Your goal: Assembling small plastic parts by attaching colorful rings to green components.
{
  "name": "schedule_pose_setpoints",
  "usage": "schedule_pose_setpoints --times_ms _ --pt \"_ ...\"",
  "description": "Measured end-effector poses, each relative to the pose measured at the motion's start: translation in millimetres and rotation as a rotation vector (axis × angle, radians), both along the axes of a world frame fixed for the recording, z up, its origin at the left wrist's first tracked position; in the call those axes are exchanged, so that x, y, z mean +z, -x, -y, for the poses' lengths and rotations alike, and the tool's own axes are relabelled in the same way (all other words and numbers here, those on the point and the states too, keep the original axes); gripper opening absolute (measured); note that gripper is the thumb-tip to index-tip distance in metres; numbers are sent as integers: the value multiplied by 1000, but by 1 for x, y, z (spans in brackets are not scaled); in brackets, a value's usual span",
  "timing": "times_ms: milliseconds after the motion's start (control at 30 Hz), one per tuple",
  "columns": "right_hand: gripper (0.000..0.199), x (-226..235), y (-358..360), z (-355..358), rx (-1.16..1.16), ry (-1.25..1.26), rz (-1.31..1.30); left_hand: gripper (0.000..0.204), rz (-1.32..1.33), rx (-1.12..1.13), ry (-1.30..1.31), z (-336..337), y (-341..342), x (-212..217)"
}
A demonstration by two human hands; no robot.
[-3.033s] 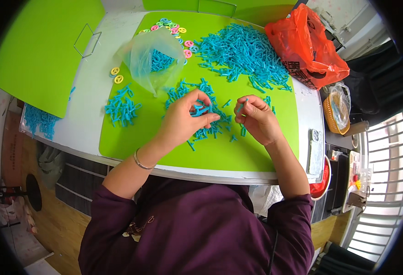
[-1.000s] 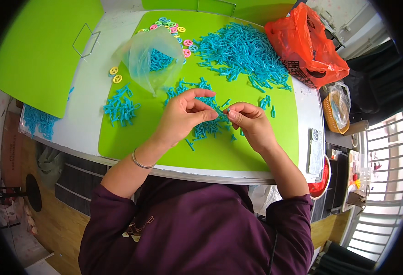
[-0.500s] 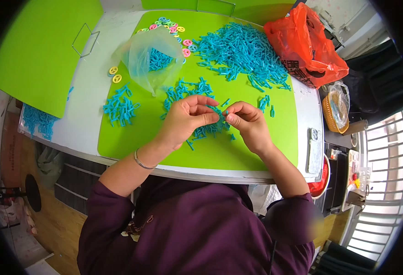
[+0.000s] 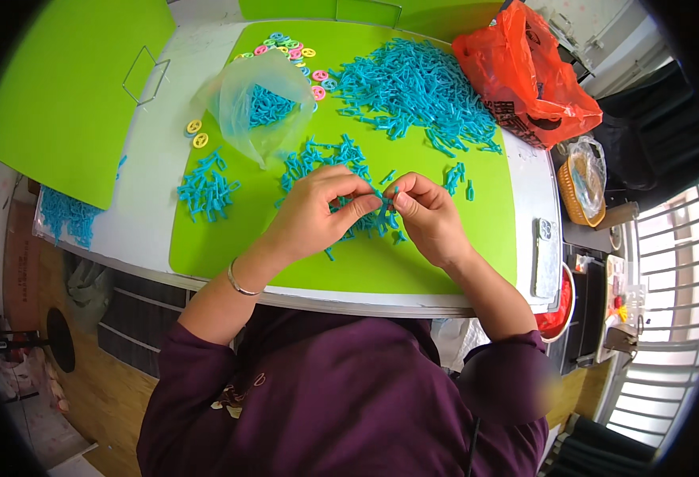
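Change: Three seconds ago the two hands were kept apart, each picking in the blue pile. Now they have been brought together over the middle of the green mat (image 4: pixel 445 262). In the last half second almost nothing has been moved.

Left hand: The left hand (image 4: pixel 317 211) is curled, with the knuckles up. Its thumb and first fingers are pinched on a small blue plastic piece (image 4: pixel 385 203). The wrist is bent a little to the right. A thin silver bangle (image 4: pixel 238 282) is worn on that wrist.

Right hand: The right hand (image 4: pixel 429 215) is curled the same way. The other side of the same blue piece is pinched by its fingertips. The two hands are touching at the fingertips.

Blue piece: It is held just above the near blue pile (image 4: pixel 325 159), between both hands. Its shape is too small to be told.

Things around: A big heap of blue pieces (image 4: pixel 413 83) is spread at the far side of the mat. A clear bag (image 4: pixel 258 107) with more blue pieces is lying to the left of it. Small coloured rings (image 4: pixel 290 48) are scattered behind the bag. An orange plastic bag (image 4: pixel 524 75) is set at the far right. A phone (image 4: pixel 546 254) is lying on the white table (image 4: pixel 154 199), to the right of the mat.
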State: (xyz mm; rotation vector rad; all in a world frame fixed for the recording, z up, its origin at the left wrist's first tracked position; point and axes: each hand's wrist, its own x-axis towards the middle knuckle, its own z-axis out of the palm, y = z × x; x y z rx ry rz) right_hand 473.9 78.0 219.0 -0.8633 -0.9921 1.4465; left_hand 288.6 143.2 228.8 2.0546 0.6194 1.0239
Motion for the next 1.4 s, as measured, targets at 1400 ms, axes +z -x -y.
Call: schedule_pose_setpoints --times_ms 1400 --pt "20 19 -44 -16 -51 -195 1201 24 -561 1233 -549 -39 147 0"
